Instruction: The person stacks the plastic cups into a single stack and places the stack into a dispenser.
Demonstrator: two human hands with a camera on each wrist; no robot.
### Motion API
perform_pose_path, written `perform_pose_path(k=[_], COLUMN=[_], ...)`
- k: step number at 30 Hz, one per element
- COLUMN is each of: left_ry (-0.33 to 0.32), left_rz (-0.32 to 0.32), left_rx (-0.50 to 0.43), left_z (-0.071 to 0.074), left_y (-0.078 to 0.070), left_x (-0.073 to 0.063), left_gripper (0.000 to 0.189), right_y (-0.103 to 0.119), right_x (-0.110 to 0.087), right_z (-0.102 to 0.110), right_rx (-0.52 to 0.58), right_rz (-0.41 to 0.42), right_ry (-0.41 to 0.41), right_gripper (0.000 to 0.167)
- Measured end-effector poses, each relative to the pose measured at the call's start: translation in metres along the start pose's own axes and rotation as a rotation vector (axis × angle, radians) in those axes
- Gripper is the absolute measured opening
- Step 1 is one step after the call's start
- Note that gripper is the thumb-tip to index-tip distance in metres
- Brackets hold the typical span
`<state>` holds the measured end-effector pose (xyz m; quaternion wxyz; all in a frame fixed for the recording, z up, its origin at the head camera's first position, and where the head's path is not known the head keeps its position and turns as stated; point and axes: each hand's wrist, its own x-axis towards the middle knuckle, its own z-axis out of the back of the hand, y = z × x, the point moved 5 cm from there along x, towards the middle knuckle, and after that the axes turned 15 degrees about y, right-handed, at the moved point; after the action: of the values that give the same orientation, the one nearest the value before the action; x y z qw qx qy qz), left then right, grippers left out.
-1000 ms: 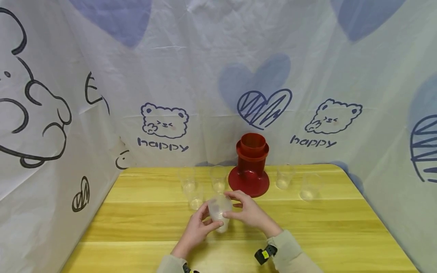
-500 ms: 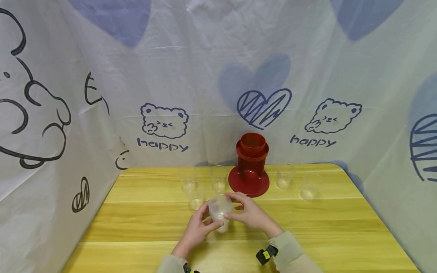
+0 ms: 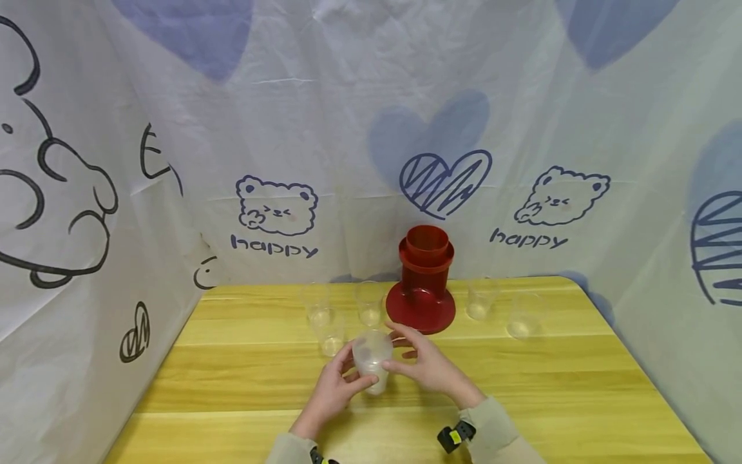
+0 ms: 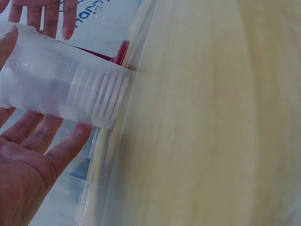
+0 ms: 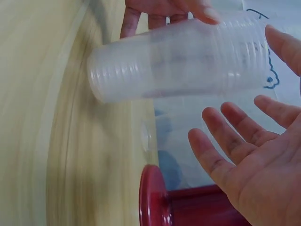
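Observation:
A stack of nested clear plastic cups is upright in front of me, its rims facing up. My left hand grips the stack from the left, thumb on the near side and fingers round the far side. On the right, my right hand is beside the upper part of the stack. In the right wrist view, the right hand's fingers are spread and apart from the cups, and its thumb is close to the top rims. The stack's base is right at the tabletop in the left wrist view.
A red cylindrical stand with a round base is at the back of the wooden table. Single clear cups stand left of it, such as one cup, and another two, including a cup, to its right. A printed curtain hangs behind.
My right hand has shifted slightly to the right, its fingers spreading away from the stack's rim. My left hand keeps its hold on the cups, and the head view has turned a little.

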<state>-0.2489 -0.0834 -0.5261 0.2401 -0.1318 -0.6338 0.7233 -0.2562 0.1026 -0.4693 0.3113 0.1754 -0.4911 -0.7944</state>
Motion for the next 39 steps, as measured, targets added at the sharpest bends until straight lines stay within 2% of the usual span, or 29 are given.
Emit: perform_pose_path(k=[7, 14, 20, 39], left_ry=[-0.003, -0.003, -0.003, 0.004], left_rz=[0.003, -0.017, -0.004, 0.001], left_rx=[-0.008, -0.032, -0.014, -0.017], left_z=[0.0, 0.0, 0.0, 0.001], left_y=[-0.001, 0.0, -0.001, -0.003], left_x=[-0.001, -0.001, -0.001, -0.001], left_gripper=[0.073, 0.075, 0.074, 0.073], right_y=[-0.002, -0.011, -0.018, -0.034], right_x=[-0.018, -0.039, -0.058, -0.101], right_z=[0.015, 0.033, 0.054, 0.125], right_rx=[-0.008, -0.058, -0.107, -0.204], right_rz=[0.023, -0.051, -0.102, -0.114], right_ry=[-0.089, -0.185, -0.283, -0.575], right_gripper=[0.065, 0.065, 0.067, 0.066])
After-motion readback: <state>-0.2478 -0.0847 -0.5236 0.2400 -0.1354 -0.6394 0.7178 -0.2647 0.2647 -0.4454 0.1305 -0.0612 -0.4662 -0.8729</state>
